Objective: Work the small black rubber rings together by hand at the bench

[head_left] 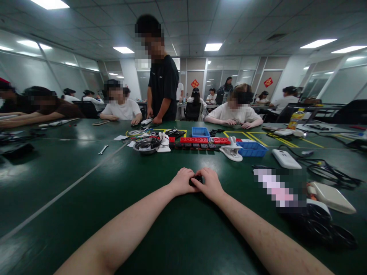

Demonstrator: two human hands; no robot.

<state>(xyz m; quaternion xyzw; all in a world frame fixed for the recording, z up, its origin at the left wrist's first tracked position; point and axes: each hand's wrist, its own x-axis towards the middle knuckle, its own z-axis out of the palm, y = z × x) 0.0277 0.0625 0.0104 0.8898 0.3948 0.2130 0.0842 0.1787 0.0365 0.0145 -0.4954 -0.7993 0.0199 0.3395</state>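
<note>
A small black object (195,180) sits between my two hands, just above or on the green table (137,225); its details are too small to tell. My left hand (182,181) curls round its left side. From the right, my right hand (210,184) closes on the same object, thumb across its front. The fingers of both hands nearly meet over it, and much of it is hidden.
Beyond my hands lie a red and black socket row (197,141), blue bins (252,149), a white clamp (231,149) and a cable bowl (146,145). A wrench (103,149) lies left. Right are a white device (286,159) and black cables. Several people are across the table.
</note>
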